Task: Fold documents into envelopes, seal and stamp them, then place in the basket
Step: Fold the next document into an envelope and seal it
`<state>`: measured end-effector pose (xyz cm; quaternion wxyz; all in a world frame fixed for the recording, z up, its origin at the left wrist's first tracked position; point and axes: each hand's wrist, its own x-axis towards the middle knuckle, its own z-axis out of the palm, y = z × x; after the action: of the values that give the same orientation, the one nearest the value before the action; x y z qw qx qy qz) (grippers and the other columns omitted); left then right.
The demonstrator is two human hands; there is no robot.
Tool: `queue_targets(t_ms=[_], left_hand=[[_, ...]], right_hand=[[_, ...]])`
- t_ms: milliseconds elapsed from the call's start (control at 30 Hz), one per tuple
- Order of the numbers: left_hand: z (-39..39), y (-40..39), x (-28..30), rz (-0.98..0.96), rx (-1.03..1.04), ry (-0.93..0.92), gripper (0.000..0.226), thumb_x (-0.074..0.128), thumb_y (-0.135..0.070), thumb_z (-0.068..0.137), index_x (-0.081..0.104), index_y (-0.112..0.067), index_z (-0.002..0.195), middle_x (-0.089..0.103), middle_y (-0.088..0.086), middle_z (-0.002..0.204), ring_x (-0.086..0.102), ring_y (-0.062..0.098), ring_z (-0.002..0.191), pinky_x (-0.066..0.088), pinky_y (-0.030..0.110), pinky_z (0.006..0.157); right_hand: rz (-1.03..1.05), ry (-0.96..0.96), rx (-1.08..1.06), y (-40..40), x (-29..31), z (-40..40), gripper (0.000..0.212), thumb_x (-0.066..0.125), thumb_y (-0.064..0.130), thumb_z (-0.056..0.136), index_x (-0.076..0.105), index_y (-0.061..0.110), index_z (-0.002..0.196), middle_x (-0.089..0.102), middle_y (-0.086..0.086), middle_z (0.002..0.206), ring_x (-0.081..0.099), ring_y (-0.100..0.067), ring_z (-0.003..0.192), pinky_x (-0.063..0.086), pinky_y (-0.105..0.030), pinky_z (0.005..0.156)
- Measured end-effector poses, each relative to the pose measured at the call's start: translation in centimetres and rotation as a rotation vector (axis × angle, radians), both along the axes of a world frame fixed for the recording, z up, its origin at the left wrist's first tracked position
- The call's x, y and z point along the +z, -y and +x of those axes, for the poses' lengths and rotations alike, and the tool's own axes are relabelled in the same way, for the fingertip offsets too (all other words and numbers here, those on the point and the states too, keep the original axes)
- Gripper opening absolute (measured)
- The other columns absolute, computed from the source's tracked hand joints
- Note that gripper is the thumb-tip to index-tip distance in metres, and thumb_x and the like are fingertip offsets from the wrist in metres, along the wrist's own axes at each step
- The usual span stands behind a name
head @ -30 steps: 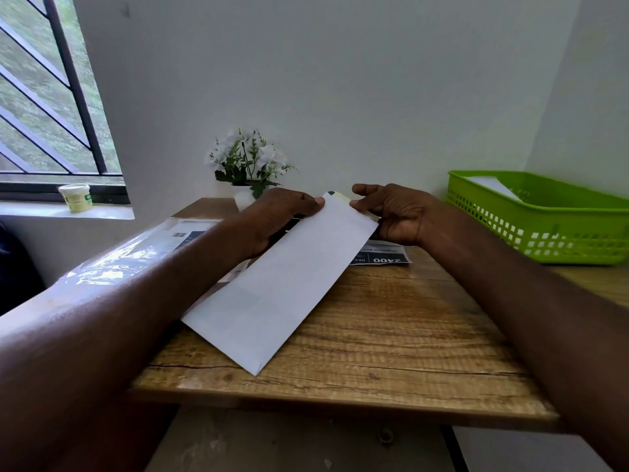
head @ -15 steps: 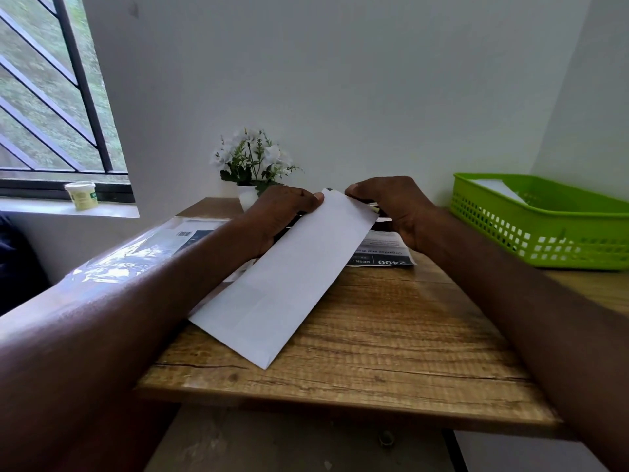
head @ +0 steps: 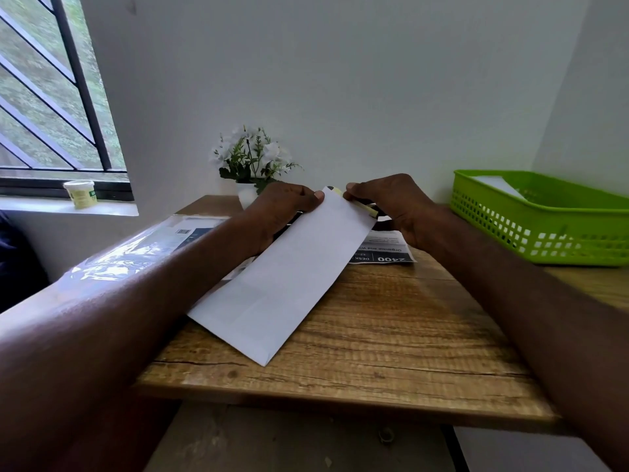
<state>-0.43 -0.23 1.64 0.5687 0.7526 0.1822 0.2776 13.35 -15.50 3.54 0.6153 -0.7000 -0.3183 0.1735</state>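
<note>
**Envelope held at its far end; sealing judged under way**

The wooden desk (head: 391, 335) carries the work. At about two o'clock the green basket (head: 544, 226) is seen with one white sheet or envelope already lying in it, so at least one item is judged finished. The current white envelope (head: 289, 281) lies slanted at the desk's centre, its far end raised toward twelve o'clock and its near corner pointing to six. Whether a document is inside cannot be told; stamping and placing in the basket are judged still to come.

Both forearms are stretched forward. The envelope's far left corner is pinched by the left hand (head: 282, 206), thumb on top. The far right edge is gripped by the curled fingers of the right hand (head: 391, 202), where a yellowish strip (head: 366, 209) is glimpsed.
</note>
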Motion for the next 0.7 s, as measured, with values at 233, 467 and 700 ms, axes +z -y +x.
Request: queue_targets(t_ms=[233, 467, 700], left_hand=[[-0.03, -0.01, -0.02, 0.013, -0.008, -0.004, 0.023, 0.074, -0.024, 0.095, 0.075, -0.015, 0.074, 0.074, 0.004, 0.073, 0.067, 0.018, 0.063, 0.055, 0.027, 0.069], [-0.17, 0.58, 0.04, 0.029, -0.05, -0.002, 0.019, 0.072, -0.023, 0.096, 0.074, -0.005, 0.094, 0.071, 0.011, 0.083, 0.064, 0.019, 0.066, 0.055, 0.026, 0.067], [-0.06, 0.94, -0.11, 0.079, -0.058, 0.004, 0.018, 0.072, -0.022, 0.096, 0.074, -0.005, 0.091, 0.071, 0.006, 0.075, 0.063, 0.016, 0.063, 0.054, 0.024, 0.065]], right_hand=[[-0.062, 0.036, 0.019, 0.16, 0.1, -0.31, 0.028, 0.076, 0.037, 0.089, 0.081, 0.011, 0.099, 0.077, 0.0, 0.096, 0.066, -0.012, 0.076, 0.052, -0.02, 0.05], [-0.124, 0.057, -0.001, 0.14, 0.13, -0.09, 0.057, 0.063, 0.067, 0.088, 0.081, 0.013, 0.093, 0.075, -0.007, 0.106, 0.067, -0.023, 0.097, 0.057, -0.039, 0.084], [-0.154, 0.023, 0.035, 0.49, 0.39, -0.27, 0.072, 0.044, 0.08, 0.09, 0.079, 0.018, 0.08, 0.075, -0.007, 0.101, 0.066, -0.025, 0.094, 0.054, -0.038, 0.082]])
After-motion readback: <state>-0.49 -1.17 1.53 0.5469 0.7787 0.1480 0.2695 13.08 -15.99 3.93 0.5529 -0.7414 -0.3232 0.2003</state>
